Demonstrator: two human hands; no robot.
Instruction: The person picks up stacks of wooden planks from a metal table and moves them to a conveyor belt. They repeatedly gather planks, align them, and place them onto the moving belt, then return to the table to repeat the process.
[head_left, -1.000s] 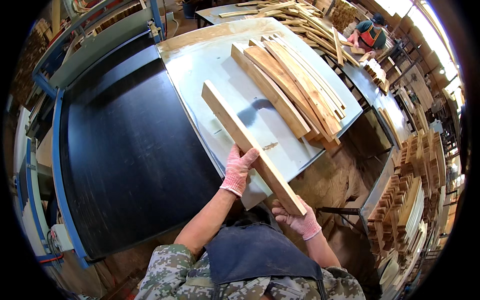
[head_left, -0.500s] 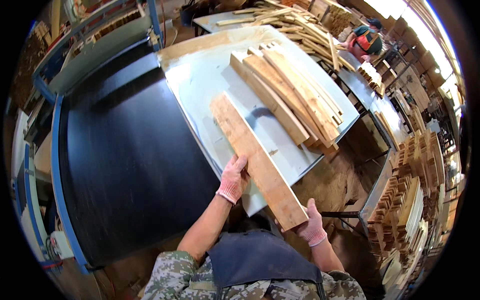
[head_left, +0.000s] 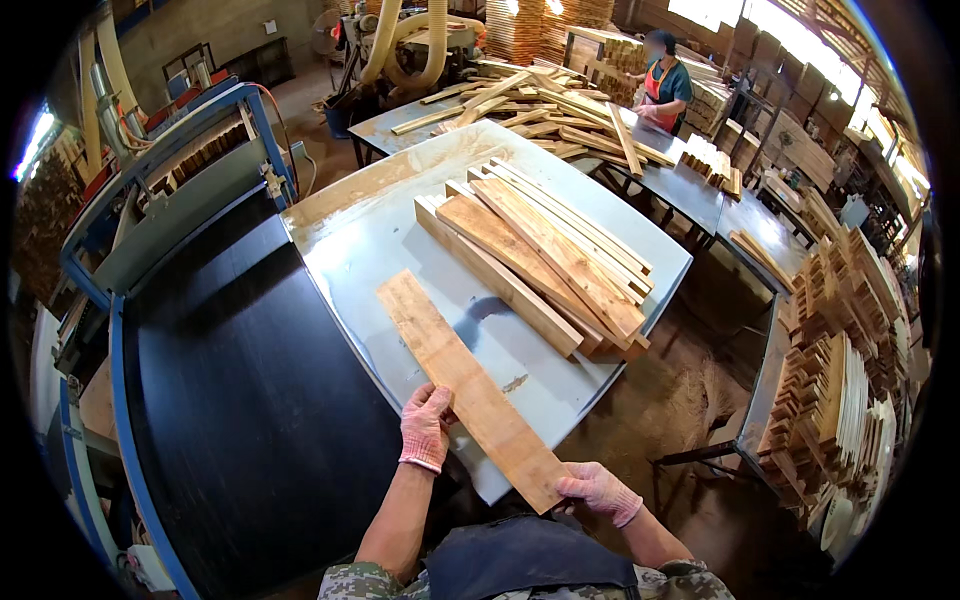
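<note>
The plank (head_left: 470, 392) is above the near part of the pale worktop (head_left: 345, 265), to the left of the stacked planks (head_left: 545, 262). One second ago it looked narrower, tilted toward its edge; now its broad face is turned upward. The left hand (head_left: 426, 428) pinches the left long edge between thumb and fingers. The right hand (head_left: 598, 490) pinches the near end, its thumb now on the upper face, whereas half a second ago it was beside the end. The stacked planks remain on the worktop.
</note>
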